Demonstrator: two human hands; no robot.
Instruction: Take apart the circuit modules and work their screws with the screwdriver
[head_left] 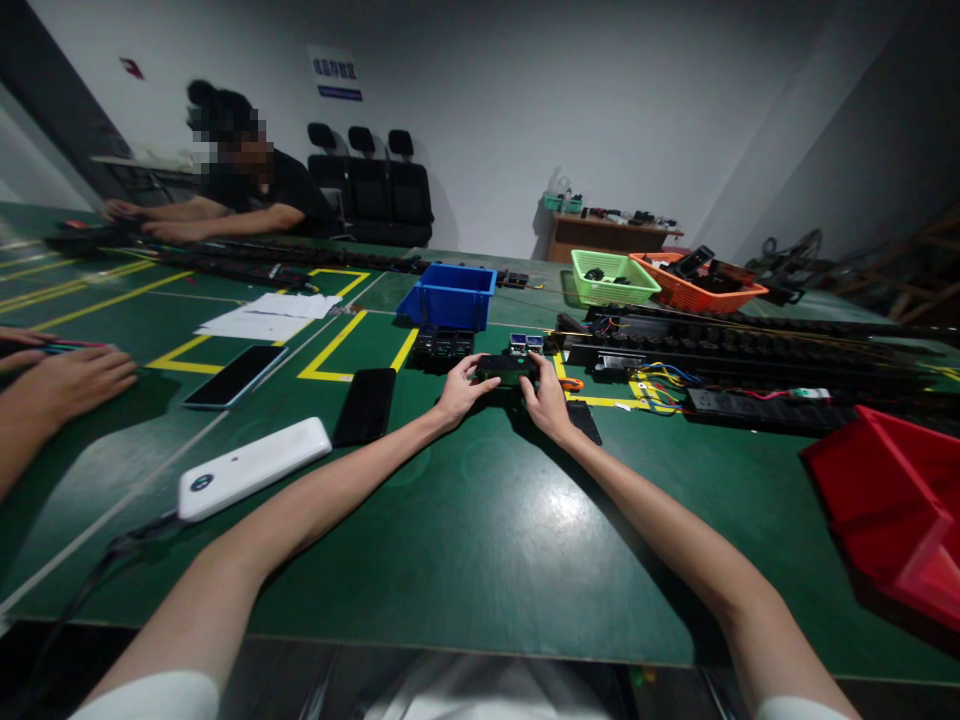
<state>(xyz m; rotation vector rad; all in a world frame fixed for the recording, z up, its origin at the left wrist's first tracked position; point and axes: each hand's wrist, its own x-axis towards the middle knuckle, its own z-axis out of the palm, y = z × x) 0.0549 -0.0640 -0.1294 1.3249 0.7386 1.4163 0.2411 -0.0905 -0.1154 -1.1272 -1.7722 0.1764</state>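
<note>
From where I'm standing, the person's left hand [459,393] and right hand [547,397] are pinching a dark block [506,366] from opposite ends, thumbs on the near side, just in front and to the right of the blue bin [454,298]. That two-ended grip is probably keeping it level and steady. The dark block is looking hard and boxy; its finer details I can't make out. Some black cubes [442,347] are sitting directly before the blue bin, perhaps for easy reach. To the blue bin's front left, a flat, smooth black phone [365,407] is lying on the glossy green table [480,560], and farther out that way a rounded white power bank [255,468] is trailing a dark cable [140,531].
</note>
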